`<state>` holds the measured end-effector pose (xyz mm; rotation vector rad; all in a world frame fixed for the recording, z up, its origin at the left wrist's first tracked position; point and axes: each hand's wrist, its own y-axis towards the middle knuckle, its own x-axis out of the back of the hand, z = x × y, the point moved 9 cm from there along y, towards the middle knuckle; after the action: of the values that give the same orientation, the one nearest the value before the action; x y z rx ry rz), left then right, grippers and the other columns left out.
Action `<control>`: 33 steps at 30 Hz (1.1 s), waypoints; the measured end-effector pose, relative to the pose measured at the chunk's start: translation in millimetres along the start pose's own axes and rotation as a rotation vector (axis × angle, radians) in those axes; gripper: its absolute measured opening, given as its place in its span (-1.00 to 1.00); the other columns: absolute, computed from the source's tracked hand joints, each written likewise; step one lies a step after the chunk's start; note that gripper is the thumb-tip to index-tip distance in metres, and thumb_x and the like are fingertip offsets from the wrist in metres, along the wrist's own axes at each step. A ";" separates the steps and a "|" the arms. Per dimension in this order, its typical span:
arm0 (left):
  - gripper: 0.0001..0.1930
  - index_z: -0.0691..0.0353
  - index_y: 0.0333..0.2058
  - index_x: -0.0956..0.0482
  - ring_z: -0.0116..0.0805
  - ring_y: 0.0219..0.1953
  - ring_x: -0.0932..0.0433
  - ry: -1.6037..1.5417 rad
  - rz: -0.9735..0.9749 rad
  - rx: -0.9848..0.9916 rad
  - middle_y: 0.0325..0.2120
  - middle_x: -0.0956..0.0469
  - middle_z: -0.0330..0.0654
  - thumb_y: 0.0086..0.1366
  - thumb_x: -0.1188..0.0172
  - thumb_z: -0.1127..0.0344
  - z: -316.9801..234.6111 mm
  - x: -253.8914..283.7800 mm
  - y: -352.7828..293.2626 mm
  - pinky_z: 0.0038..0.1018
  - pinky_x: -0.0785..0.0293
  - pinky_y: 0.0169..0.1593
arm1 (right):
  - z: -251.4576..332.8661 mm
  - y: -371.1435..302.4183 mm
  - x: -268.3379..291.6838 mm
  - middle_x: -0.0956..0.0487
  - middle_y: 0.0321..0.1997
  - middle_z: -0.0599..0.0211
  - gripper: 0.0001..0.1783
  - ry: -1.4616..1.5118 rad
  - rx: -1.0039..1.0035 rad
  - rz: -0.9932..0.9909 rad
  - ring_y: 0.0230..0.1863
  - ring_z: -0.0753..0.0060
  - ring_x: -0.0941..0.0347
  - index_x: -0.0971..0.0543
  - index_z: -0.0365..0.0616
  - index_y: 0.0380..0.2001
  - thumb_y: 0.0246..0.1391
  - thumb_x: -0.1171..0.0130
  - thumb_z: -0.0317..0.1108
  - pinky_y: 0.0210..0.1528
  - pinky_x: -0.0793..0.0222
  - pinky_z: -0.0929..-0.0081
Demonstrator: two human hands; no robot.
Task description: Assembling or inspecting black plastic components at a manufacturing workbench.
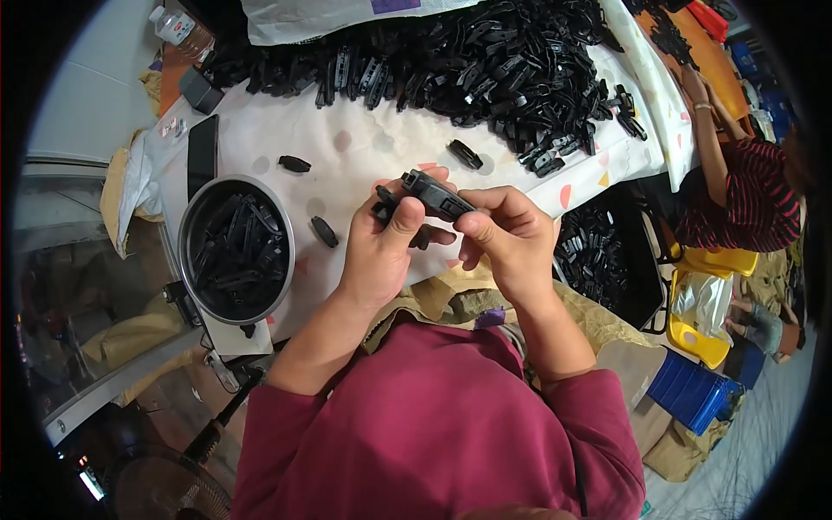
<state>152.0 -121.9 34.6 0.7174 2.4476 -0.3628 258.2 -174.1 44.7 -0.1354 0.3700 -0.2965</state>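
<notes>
Over the table's near edge, both my hands hold one long black plastic part (438, 196) between them. My left hand (381, 243) pinches its left end with thumb and fingers, and a second small black piece (384, 204) sits among those fingers. At the part's right end, the thumb and forefinger of my right hand (513, 238) close on it. Loose black parts lie apart on the cloth: one (465, 154) beyond my hands, one (295, 164) to the left, and another (324, 232) beside my left wrist. Finer details of the held part are too small to tell.
A heap of black parts (485, 69) covers the table's far side. A metal bowl (185, 260) of parts stands left, near a dark phone (203, 147). Right of me is a black crate (646, 251) with more parts. Another person (750, 191) works at the far right.
</notes>
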 end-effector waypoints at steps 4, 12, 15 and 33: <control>-0.63 0.39 -0.17 -0.40 -0.27 -0.17 -0.47 -0.065 -0.062 0.005 -0.18 -0.44 -0.03 0.22 -0.05 0.15 18.9 24.7 10.7 -0.37 -0.46 -0.13 | -10.0 12.3 4.3 -0.52 -0.33 0.24 -0.73 -0.382 0.143 0.048 -0.44 0.56 -0.44 -0.45 -0.38 -0.24 -0.05 -0.18 -0.51 -0.50 -0.40 0.67; -0.84 0.31 -0.34 -0.42 -0.29 -0.28 -0.49 -0.101 -0.571 -0.106 -0.46 -0.46 -0.13 0.14 -0.05 0.34 12.2 107.5 71.7 -0.43 -0.43 -0.20 | 13.2 111.4 59.5 -0.39 -0.18 0.18 -0.64 -1.728 0.561 -0.241 -0.14 0.11 -0.33 -0.46 0.01 -0.17 -0.15 -0.15 -0.38 -0.20 -0.35 0.34; -0.85 0.26 -0.35 -0.48 -0.27 -0.29 -0.50 0.508 -0.589 -0.113 -0.43 -0.50 -0.15 0.09 -0.12 0.35 -3.4 115.5 104.5 -0.42 -0.43 -0.22 | -2.2 103.0 52.1 -0.38 -0.26 0.22 -0.65 -1.716 0.588 -0.203 -0.20 0.14 -0.34 -0.43 -0.05 -0.25 -0.23 -0.17 -0.42 -0.27 -0.35 0.32; -0.87 0.24 -0.40 -0.50 -0.68 -0.54 -0.35 0.483 -0.278 -0.107 -0.58 -0.44 -0.39 0.03 -0.20 0.39 -21.6 53.1 60.2 -0.70 -0.28 -0.46 | -16.0 45.1 25.5 -0.54 -0.48 0.14 -0.74 0.266 -0.070 -0.066 -0.56 0.39 -0.53 -0.44 -0.27 -0.23 0.08 -0.05 -0.30 -0.57 -0.49 0.62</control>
<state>139.3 -42.0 15.3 0.4557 3.0102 -0.1715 286.6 -140.5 13.1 -0.1777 0.6405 -0.3677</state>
